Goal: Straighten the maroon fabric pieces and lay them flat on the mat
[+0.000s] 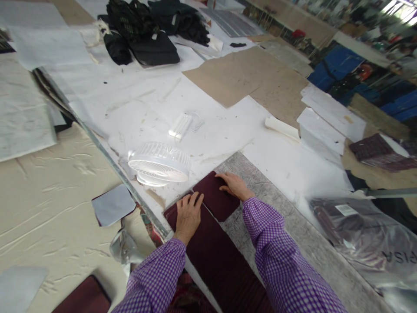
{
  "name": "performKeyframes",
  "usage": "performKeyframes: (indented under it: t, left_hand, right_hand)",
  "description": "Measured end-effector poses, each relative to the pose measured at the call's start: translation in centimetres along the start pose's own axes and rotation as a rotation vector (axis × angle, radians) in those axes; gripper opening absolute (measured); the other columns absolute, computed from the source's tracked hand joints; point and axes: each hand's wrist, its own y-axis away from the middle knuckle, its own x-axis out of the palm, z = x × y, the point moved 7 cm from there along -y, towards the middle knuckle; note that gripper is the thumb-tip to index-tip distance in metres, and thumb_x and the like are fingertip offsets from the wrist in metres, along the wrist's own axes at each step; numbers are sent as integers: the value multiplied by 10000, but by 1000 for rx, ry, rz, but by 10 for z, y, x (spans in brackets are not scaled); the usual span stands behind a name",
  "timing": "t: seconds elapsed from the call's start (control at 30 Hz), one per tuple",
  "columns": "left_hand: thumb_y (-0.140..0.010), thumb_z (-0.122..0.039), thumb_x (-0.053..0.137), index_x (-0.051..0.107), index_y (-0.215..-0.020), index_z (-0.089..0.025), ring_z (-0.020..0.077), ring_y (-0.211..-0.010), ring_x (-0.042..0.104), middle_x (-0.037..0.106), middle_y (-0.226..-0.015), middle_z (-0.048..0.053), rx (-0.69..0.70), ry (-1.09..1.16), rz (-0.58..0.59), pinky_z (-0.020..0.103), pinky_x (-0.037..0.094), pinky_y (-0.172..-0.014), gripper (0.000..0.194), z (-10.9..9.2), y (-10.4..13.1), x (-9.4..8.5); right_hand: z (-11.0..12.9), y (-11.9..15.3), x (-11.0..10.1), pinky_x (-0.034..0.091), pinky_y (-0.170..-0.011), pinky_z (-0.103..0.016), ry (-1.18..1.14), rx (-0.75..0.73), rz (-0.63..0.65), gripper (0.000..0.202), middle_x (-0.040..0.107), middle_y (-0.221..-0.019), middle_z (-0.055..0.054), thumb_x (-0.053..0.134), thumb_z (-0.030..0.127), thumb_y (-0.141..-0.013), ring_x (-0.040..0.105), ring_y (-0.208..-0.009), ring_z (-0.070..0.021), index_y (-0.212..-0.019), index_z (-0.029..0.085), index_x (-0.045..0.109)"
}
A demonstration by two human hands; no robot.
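Note:
A squarish dark maroon fabric piece with rounded corners lies on a grey board. My right hand rests on its far right part, the thumb apart from the curved index finger, which reaches the far corner. Beside it runs a long strip-like stack of the same maroon fabric, its layered edge toward me. My left hand lies on the near-left end of that stack, fingers spread and fingertips close to the gap between the two. Neither hand visibly lifts anything.
A white fan stands just beyond my left hand, with a small white device behind it. Bagged maroon fabric lies at right, dark clothing at the back. Brown paper covers part of the white table.

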Motion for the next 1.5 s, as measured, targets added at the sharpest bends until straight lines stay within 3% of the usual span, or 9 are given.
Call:
performKeyframes:
  t: [0.2,0.33,0.5,0.6,0.7,0.9,1.23,1.5]
  left_hand:
    - [-870,-133,448,520,-1271,-217,285,-1058,485,581,-1258,76,-1,4,-7,458,385,-878,416,0,0,0]
    - [-868,-137,455,520,-1271,-218,287,-1069,480,578,-1264,77,-2,10,-11,460,385,-879,416,1,0,0]
    - [-876,-142,442,524,-1264,-219,287,-1071,477,573,-1271,71,-7,19,-7,463,375,-885,403,2,1,2]
    - [-880,-149,442,512,-1272,-223,285,-1077,474,570,-1276,61,-8,25,-6,457,373,-886,405,2,1,2]
    - [-887,-154,434,493,-1282,-198,282,-1069,481,578,-1266,71,-17,30,-18,454,374,-888,402,2,1,1]
    - [-908,-179,403,518,-1213,-124,274,-1037,504,590,-1234,114,-32,46,-41,435,380,-875,331,2,0,-2]
    - [-910,-173,400,485,-1270,-145,269,-1051,496,585,-1235,105,-27,54,-29,438,375,-888,371,1,-1,-1]
    - [-877,-133,443,533,-1245,-260,282,-1077,480,563,-1262,71,-10,43,4,461,381,-874,400,1,-1,-2]
  right_hand:
    - [0,-15,-4,429,-789,-362,-7,-10,49,274,568,-1009,-47,686,272,-777,538,-909,-205,-1015,166,599]
    - [-3,-9,1,412,-845,-380,-56,3,37,165,590,-982,-43,664,296,-790,525,-964,-209,-855,156,605]
    - [-20,16,12,442,-700,-299,-182,172,-4,367,638,-938,-52,629,383,-815,590,-820,-182,-1084,150,539]
    - [-29,28,21,444,-654,-287,-229,239,20,294,652,-849,-39,609,378,-832,602,-746,-169,-1003,140,579]
    - [-31,31,28,461,-668,-292,-262,238,66,225,638,-742,-1,566,360,-872,605,-706,-151,-852,143,620]
    - [-31,25,27,480,-679,-305,-261,213,109,259,612,-699,15,582,377,-869,588,-666,-133,-776,137,615]
    - [-29,24,20,478,-664,-297,-272,163,141,224,608,-713,13,595,349,-864,580,-669,-130,-799,135,620]
    - [-29,21,19,472,-671,-301,-288,158,134,203,609,-706,17,620,340,-843,582,-672,-133,-812,139,627]
